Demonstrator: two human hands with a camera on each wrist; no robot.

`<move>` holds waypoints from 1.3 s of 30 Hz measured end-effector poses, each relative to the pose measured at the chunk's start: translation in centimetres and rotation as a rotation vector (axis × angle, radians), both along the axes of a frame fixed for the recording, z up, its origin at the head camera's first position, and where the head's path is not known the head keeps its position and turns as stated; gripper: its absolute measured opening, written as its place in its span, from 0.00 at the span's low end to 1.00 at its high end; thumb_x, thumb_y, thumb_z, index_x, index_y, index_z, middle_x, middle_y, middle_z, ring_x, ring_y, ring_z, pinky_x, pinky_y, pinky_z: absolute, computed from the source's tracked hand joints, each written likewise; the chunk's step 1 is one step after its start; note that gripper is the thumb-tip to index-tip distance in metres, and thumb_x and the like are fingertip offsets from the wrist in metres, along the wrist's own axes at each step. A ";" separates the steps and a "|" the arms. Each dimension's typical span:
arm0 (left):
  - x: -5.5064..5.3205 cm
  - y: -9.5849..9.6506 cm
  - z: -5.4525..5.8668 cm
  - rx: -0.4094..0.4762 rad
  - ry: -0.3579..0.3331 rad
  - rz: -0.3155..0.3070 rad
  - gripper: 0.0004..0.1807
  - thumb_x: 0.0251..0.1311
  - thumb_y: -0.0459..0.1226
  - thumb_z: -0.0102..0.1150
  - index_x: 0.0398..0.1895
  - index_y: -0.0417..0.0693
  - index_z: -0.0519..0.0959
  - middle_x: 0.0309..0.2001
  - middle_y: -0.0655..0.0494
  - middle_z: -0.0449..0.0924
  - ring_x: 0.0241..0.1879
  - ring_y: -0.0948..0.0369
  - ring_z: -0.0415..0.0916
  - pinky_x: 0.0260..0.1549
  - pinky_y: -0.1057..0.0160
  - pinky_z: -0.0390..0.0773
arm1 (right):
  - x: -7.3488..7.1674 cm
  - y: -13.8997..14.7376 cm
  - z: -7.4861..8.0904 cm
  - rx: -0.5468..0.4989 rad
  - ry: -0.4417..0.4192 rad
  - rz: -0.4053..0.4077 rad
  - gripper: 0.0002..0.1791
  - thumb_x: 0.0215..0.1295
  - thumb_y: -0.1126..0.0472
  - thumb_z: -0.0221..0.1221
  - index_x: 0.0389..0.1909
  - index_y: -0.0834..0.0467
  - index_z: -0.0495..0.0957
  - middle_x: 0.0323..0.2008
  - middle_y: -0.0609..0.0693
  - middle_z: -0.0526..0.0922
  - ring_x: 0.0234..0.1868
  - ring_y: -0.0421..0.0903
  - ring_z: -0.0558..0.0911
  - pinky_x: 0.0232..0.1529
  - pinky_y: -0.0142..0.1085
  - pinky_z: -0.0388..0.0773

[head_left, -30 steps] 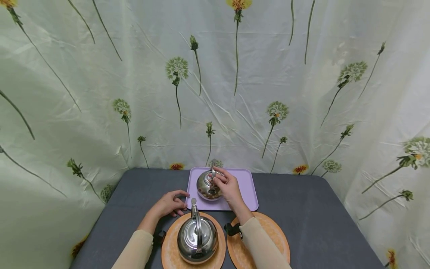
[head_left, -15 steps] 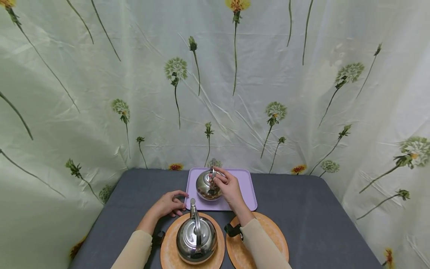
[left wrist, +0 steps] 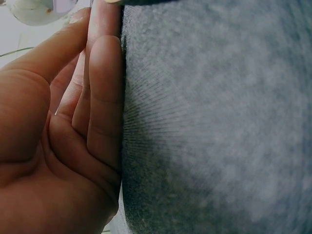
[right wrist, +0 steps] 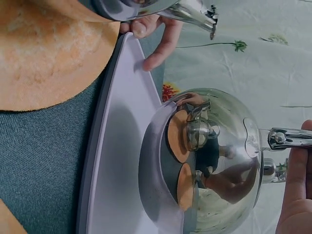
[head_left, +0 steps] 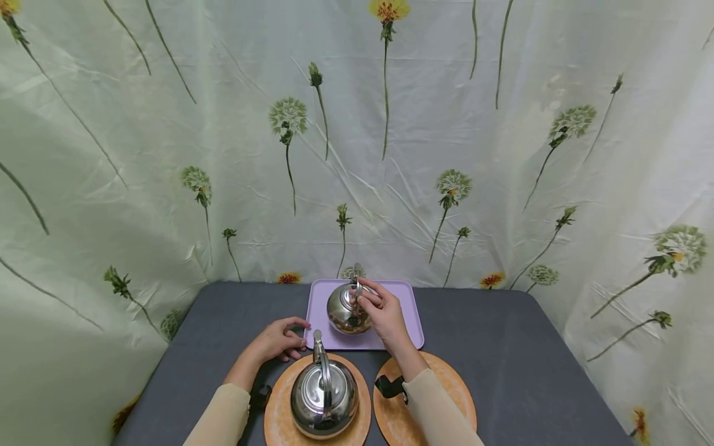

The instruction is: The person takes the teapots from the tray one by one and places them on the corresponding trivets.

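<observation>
On the purple tray (head_left: 409, 331) at the back of the table is a shiny steel kettle (head_left: 339, 314), its spout pointing away. My right hand (head_left: 387, 313) holds its upright handle (right wrist: 292, 138) between thumb and fingers. At the tray's front left corner, my left hand (head_left: 276, 339) lies with relaxed fingers, the fingertips right at the rim; its palm (left wrist: 53, 156) shows in the left wrist view. A second steel kettle (head_left: 305, 402) stands nearer, on the left orange round mat (head_left: 274, 424).
Another orange round mat (head_left: 393, 416) lies to the right, partly under my right forearm in the head view. Dark grey cloth (head_left: 519, 371) covers the table. A pale curtain (head_left: 413, 235) with dandelion prints hangs behind and at the sides.
The far kettle, with my right hand on its handle, has shifted slightly right relative to the tray. My left hand stays at the tray corner. The head view has turned a little.
</observation>
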State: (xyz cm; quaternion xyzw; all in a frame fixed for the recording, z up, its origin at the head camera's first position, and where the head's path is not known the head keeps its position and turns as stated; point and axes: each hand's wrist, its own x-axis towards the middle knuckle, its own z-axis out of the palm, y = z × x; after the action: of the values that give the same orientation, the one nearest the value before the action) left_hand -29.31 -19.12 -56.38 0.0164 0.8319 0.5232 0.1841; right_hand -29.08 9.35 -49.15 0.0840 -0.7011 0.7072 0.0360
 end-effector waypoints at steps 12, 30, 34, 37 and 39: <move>0.2 -0.2 -0.4 0.008 0.005 -0.010 0.23 0.68 0.30 0.66 0.65 0.46 0.79 0.31 0.53 0.90 0.23 0.61 0.86 0.21 0.61 0.81 | 1.8 1.3 0.5 -0.060 0.018 0.004 0.25 0.75 0.69 0.62 0.71 0.57 0.77 0.56 0.63 0.89 0.52 0.37 0.90 0.53 0.27 0.83; 0.0 -0.3 -0.4 0.022 0.019 -0.035 0.23 0.68 0.31 0.66 0.66 0.46 0.78 0.32 0.53 0.90 0.24 0.61 0.86 0.21 0.62 0.82 | 3.9 3.5 1.9 -0.066 0.024 -0.041 0.25 0.75 0.70 0.61 0.71 0.58 0.77 0.57 0.68 0.87 0.45 0.35 0.91 0.51 0.28 0.85; 0.0 -0.3 -0.3 0.022 0.022 -0.041 0.23 0.68 0.31 0.67 0.65 0.46 0.79 0.32 0.53 0.90 0.24 0.61 0.87 0.21 0.61 0.82 | 4.0 3.8 2.1 -0.076 0.032 -0.036 0.25 0.75 0.70 0.61 0.71 0.60 0.76 0.57 0.69 0.86 0.46 0.36 0.91 0.51 0.28 0.84; 0.0 -0.3 -0.2 0.025 0.020 -0.041 0.23 0.68 0.31 0.66 0.66 0.46 0.78 0.32 0.53 0.90 0.24 0.61 0.86 0.22 0.62 0.82 | 4.1 4.0 2.3 -0.079 0.041 -0.031 0.25 0.74 0.69 0.62 0.71 0.61 0.76 0.57 0.69 0.86 0.47 0.36 0.91 0.52 0.28 0.84; 0.0 -0.3 -0.2 0.028 0.016 -0.040 0.23 0.68 0.31 0.66 0.66 0.46 0.78 0.32 0.53 0.90 0.24 0.61 0.86 0.22 0.62 0.82 | 4.1 4.2 2.4 -0.078 0.044 -0.029 0.25 0.75 0.69 0.62 0.71 0.61 0.76 0.57 0.69 0.86 0.47 0.36 0.91 0.53 0.28 0.84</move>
State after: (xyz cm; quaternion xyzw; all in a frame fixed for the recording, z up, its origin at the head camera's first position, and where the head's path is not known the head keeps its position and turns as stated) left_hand -29.30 -19.45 -56.56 0.0398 0.8254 0.5310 0.1875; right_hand -24.93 13.57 -46.71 0.0880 -0.6731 0.7314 0.0648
